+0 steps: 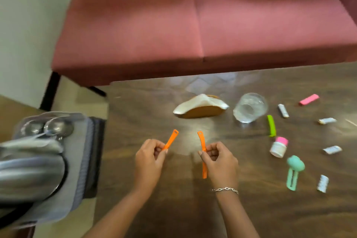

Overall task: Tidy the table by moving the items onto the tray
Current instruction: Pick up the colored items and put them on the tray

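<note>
Left hand [149, 157] low at centre frame, over the table [146, 106]: fingers curled, pinching the bottom end of an orange strip [171, 139], slotted tip pointing up and a bit right. Right hand [218, 158] just to the right of it, same deal: thumb and fingers pinched round the middle of a second orange strip [201, 140], top end curving up-left, tail poking out below the fist. Silver bracelet [225, 189] on that wrist. Strips apart, not touching.

Grey tray [81, 160] at far left of the frame, off the table's left edge, pretty blurry, with a couple of metal spoons [58, 128] on it and something shiny that's hard to make out.

Sitting on the table, right half of the frame: napkin holder [199, 109] with a white napkin, clear glass [250, 107] just right of it, green clip [271, 125], pink bar [309, 99], small white bottle [278, 147] with a pink cap, teal clip [293, 172], plus a few silvery wrapped bits [283, 110] scattered about. Red sofa [193, 25] across the top.
</note>
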